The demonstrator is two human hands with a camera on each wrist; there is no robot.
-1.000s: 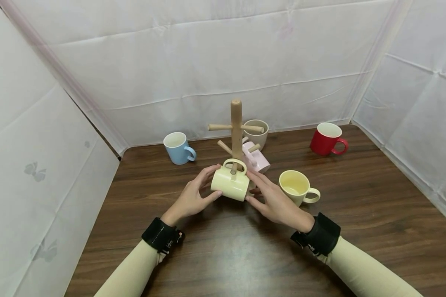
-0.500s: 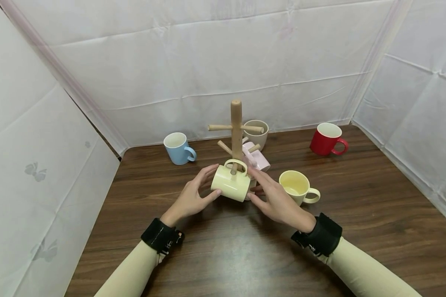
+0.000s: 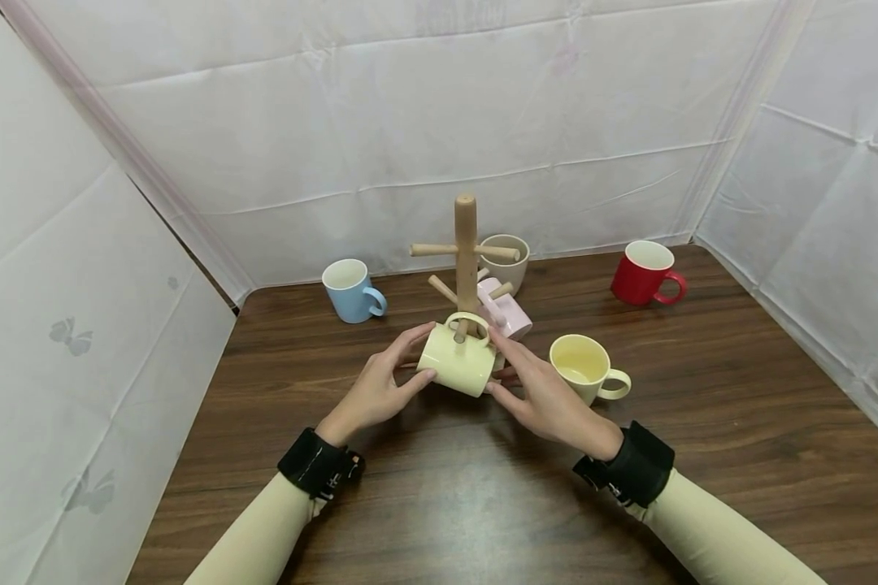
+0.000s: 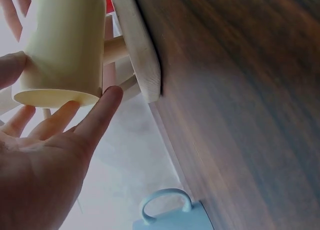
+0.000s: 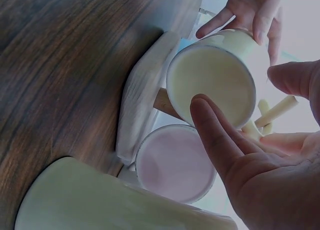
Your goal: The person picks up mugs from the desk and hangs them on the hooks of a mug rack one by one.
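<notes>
Between my left hand (image 3: 376, 388) and right hand (image 3: 549, 400) lies the front mug (image 3: 455, 364), handle (image 3: 475, 317) round the mug tree (image 3: 466, 223)'s low peg (image 3: 460, 334). Behind it, rightward: a tilted mug (image 3: 512, 315), then a rear cup (image 3: 510, 273). Well left stands the left mug (image 3: 349, 299); well right, the far-right mug (image 3: 635, 282). Beside my right hand: the near cup (image 3: 580, 367).

Pale yellow sleeves (image 3: 252, 532) – black wrist cuffs (image 3: 310, 463).

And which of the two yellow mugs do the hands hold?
The yellow mug at the wooden rack, tipped on its side between the left hand and the right hand; the other yellow mug stands upright on the table.
</notes>
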